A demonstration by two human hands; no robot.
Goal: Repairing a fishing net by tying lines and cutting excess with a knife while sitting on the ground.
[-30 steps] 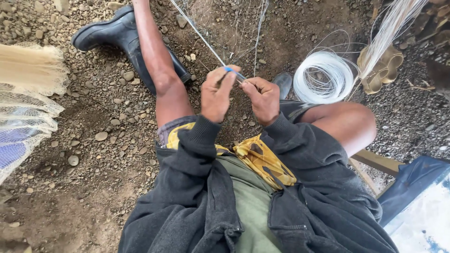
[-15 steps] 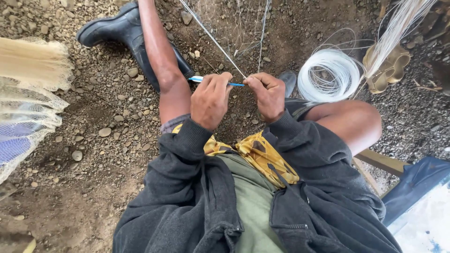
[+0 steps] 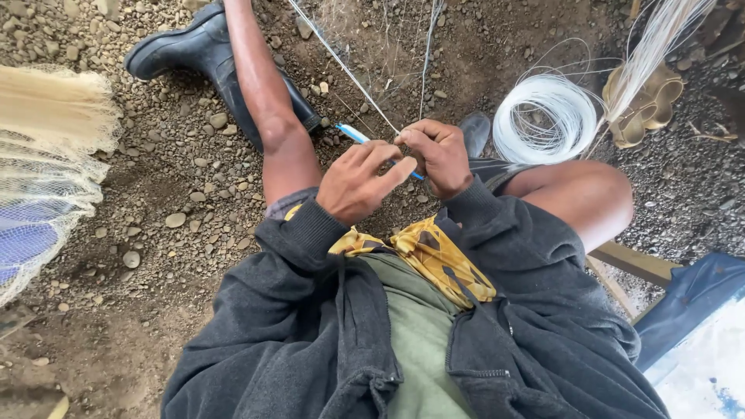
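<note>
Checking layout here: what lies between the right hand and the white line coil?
In the head view, between the right hand and the coil lies a dark boot toe on bare dirt.

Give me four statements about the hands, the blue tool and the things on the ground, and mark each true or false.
1. The right hand pinches thin net lines. True.
2. The blue netting needle lies on the ground, away from both hands. False: it passes between the hands, under the left hand.
3. A coil of white line lies on the ground. True.
4. The black rubber boot is red. False: it is black.
</note>
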